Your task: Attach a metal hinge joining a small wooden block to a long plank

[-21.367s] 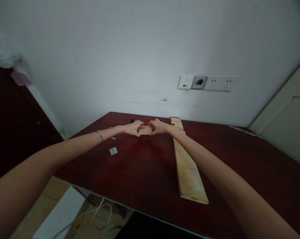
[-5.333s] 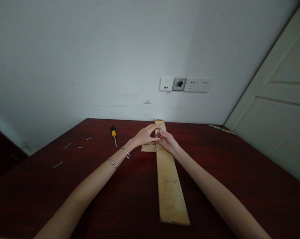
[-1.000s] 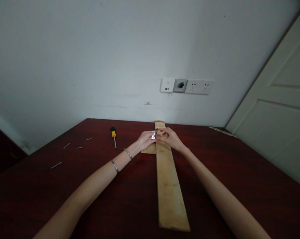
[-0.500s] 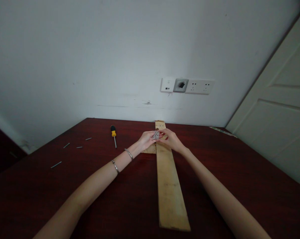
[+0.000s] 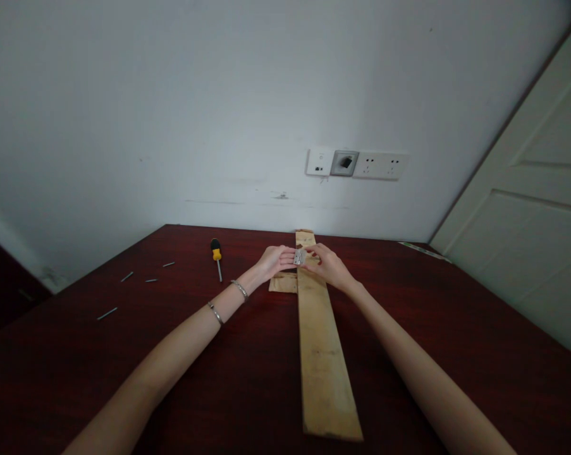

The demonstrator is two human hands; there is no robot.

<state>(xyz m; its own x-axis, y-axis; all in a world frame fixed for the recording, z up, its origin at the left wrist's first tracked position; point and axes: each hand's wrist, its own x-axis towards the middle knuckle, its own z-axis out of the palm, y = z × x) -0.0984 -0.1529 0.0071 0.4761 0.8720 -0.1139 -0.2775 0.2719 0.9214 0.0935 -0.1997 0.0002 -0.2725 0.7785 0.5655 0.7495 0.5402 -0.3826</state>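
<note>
A small silver metal hinge [image 5: 299, 256] with holes is held between my two hands, above the far part of a long wooden board [image 5: 320, 354]. My left hand [image 5: 276, 260] has its fingers stretched towards the right, their tips at the hinge's left side. From the right, my right hand [image 5: 330, 265] pinches the hinge's right side with curled fingers. Under my left hand a short wooden piece [image 5: 283, 283] sticks out from the left side of the long board.
On the dark red table [image 5: 238, 385], a black-and-yellow screwdriver [image 5: 217, 256] lies left of my hands. Several screws or nails, one of them a longer one [image 5: 107, 313], are scattered farther left. The wall with sockets [image 5: 377, 165] rises behind the table, a pale door [image 5: 527, 208] at right.
My left hand has shifted slightly left, its fingers straighter. The hinge has turned, catches more light and sits nearer the right fingers. More of the short wooden piece shows.
</note>
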